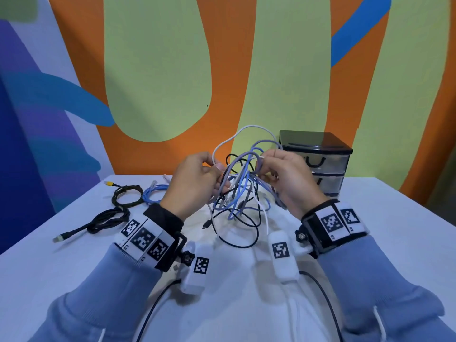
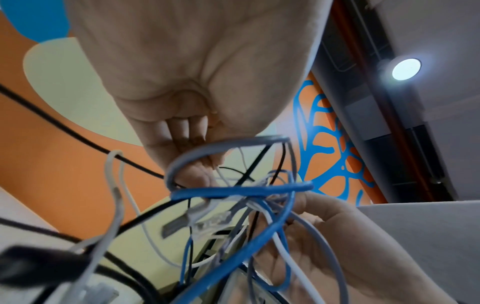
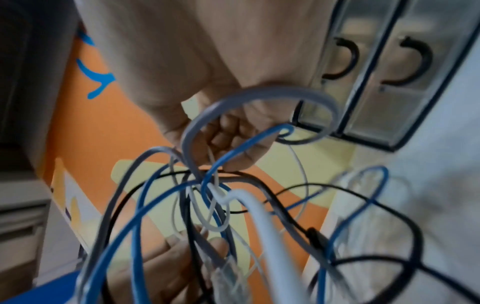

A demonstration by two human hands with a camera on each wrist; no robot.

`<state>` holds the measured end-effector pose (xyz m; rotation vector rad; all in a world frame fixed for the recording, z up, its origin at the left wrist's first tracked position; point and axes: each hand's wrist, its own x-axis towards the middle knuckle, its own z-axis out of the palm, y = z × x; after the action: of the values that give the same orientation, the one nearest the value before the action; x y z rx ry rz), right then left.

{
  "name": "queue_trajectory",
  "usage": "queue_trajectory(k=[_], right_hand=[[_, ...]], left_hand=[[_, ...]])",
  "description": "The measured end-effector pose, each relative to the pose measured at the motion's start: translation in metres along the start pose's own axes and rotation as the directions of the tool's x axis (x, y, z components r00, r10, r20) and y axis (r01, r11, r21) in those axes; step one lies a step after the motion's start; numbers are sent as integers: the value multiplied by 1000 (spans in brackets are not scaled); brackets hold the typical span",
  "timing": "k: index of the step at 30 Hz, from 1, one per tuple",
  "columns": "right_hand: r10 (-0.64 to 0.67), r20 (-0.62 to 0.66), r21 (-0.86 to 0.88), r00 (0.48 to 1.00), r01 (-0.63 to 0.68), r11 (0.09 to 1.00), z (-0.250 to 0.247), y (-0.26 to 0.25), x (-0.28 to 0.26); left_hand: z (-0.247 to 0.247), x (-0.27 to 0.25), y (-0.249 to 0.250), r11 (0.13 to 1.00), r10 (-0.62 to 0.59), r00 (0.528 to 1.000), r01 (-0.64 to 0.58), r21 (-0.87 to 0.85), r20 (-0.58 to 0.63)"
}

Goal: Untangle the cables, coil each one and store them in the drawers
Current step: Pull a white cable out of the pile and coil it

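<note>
A white table [image 1: 370,243] bore a black-framed, clear-fronted drawer unit [image 1: 318,146] at two o'clock. Mid-table, a raised tangle of blue, grey, white and black cables [image 1: 243,191] was pinched between the curled left hand [image 1: 195,183] and right hand [image 1: 288,178].

No readable text, brand or number showing anywhere. Black-and-white square code markers [image 1: 144,239] sitting on wristbands and white wrist units; tiny print beside them too small and blurred for reading.

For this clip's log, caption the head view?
Both hands, left hand and right hand, hold the cable tangle beside closed drawers.
</note>
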<state>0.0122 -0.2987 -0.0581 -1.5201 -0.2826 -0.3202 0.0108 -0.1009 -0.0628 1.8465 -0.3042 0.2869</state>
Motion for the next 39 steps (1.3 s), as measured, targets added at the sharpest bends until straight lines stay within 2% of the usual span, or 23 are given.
queue_trajectory(k=[3, 7, 11, 13, 17, 21, 24, 28, 31, 33, 35, 37, 39], right_hand=[[16, 80, 153, 997, -28, 988, 3, -2, -4], [55, 126, 72, 990, -64, 995, 6, 1, -8], [50, 55, 76, 997, -54, 996, 7, 2, -8], [63, 46, 159, 997, -70, 985, 6, 0, -9], [48, 155, 407, 987, -108, 907, 4, -6, -12], [55, 224, 545, 973, -172, 821, -2, -6, -11], [105, 146, 621, 984, -174, 765, -5, -11, -8], [273, 2, 523, 962, -233, 820, -7, -7, 0], [306, -74, 470, 949, -238, 850, -6, -2, 2], [339, -19, 609, 941, -258, 750, -6, -3, 2], [343, 44, 727, 938, -265, 633, -8, -9, -1], [320, 46, 743, 946, -247, 622, -8, -13, -2], [295, 32, 690, 955, -235, 685, -6, -14, -4]], left_hand=[[0, 1, -2, 1000, 5, 1000, -4, 25, -6], [4, -3, 1, 997, 33, 999, -34, 71, 17], [5, -5, 3, 987, 24, 999, -31, 155, 46], [3, -4, 2, 980, 15, 999, -25, 195, 53], [1, -6, 3, 985, -34, 998, 23, 171, 61], [0, -6, 3, 966, 22, 999, -32, 258, 44], [-1, -6, 1, 976, 20, 1000, -24, 217, 20], [3, -9, 8, 987, 54, 996, -42, 158, -72], [1, -9, 12, 963, 190, 970, -154, 220, -154], [-2, -9, 13, 961, 239, 949, -202, 188, -203], [-2, -8, 13, 972, 212, 954, -183, 149, -213], [-1, -9, 14, 984, 152, 966, -130, 118, -209], [0, -9, 13, 989, 124, 969, -103, 109, -212]])
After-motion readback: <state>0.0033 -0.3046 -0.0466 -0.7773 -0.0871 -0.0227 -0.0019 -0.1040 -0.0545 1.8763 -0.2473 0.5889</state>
